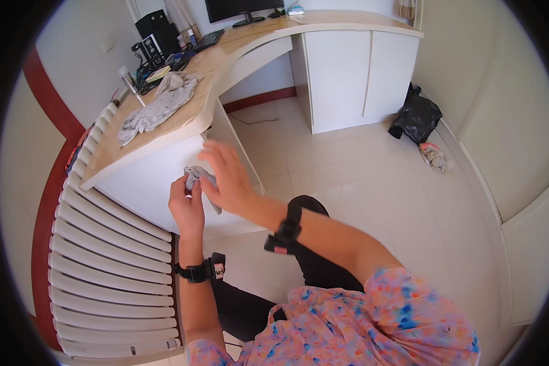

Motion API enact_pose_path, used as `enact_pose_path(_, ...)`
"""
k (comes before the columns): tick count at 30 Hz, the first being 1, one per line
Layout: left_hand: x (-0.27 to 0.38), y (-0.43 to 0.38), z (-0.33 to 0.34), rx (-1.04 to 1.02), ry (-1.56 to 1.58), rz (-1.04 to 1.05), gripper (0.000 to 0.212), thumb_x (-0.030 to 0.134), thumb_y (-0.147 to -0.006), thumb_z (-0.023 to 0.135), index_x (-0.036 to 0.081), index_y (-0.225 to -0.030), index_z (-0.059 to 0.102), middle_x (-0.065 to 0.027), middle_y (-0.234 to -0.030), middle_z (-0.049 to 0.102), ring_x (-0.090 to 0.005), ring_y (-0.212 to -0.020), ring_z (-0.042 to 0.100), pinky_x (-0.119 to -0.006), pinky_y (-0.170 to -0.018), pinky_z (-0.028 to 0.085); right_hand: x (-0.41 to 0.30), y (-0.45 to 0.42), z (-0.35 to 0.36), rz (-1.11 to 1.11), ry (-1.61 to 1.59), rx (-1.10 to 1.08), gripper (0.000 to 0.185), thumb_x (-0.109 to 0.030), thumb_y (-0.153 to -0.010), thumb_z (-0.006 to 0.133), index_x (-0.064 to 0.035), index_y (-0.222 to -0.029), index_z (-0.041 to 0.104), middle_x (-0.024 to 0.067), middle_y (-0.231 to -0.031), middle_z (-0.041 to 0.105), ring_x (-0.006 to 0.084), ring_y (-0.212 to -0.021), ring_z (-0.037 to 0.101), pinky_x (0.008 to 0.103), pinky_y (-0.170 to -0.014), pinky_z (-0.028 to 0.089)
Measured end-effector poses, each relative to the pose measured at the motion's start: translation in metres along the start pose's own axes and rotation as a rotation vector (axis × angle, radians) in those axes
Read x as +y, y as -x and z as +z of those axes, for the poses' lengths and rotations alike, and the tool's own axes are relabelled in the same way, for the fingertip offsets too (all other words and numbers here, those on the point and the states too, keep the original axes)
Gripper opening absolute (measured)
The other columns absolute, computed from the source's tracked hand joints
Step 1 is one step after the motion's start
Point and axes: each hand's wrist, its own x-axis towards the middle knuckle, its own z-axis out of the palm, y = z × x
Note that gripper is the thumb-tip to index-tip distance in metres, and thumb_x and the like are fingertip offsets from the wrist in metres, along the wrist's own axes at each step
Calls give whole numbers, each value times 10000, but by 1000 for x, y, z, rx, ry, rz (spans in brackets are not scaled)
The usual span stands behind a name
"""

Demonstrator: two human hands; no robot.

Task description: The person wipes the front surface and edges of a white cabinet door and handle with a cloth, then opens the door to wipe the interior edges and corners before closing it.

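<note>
In front of the desk's white side panel, my left hand [186, 201] pinches a small light-grey cloth [195, 176] between thumb and fingers. My right hand [226, 176] is just to the right, slightly blurred, with its fingers spread and its thumb by the cloth; whether it grips the cloth is unclear. Part of the cloth hangs down behind the right hand. A larger light-grey patterned cloth [158, 112] lies crumpled on the wooden desktop [192, 120], beyond my hands. Both wrists wear black straps.
A white radiator [114, 265] stands at the left. On the desk are a keyboard [209, 41], a monitor [242, 9], a black speaker-like box [158, 32], cables and a clear-capped bottle [130, 82]. A black plastic bag [416, 114] sits on the floor by the white cabinet [338, 78].
</note>
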Motion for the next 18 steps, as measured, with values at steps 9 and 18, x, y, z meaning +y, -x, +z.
enact_pose_path(9, 40, -2, -4, -477, 121, -90, 161, 56, -845, 531, -16, -985, 563, -112, -688, 582, -179, -571, 565, -281, -551, 446, -3, 49, -19, 627, -566, -136, 447, -44, -746, 594, -61, -1163, 435, 148, -1061, 514, 257, -885, 567, 345, -715, 478)
enact_pose_path(18, 68, -61, -2, -79, -163, 232, 126, 83, -862, 533, 18, -954, 589, -140, -802, 582, -263, -729, 584, -313, -663, 461, 38, 64, -14, 851, -529, -64, 323, -89, -722, 653, -55, -1014, 521, 90, -758, 590, 184, -662, 563, 307, -640, 461)
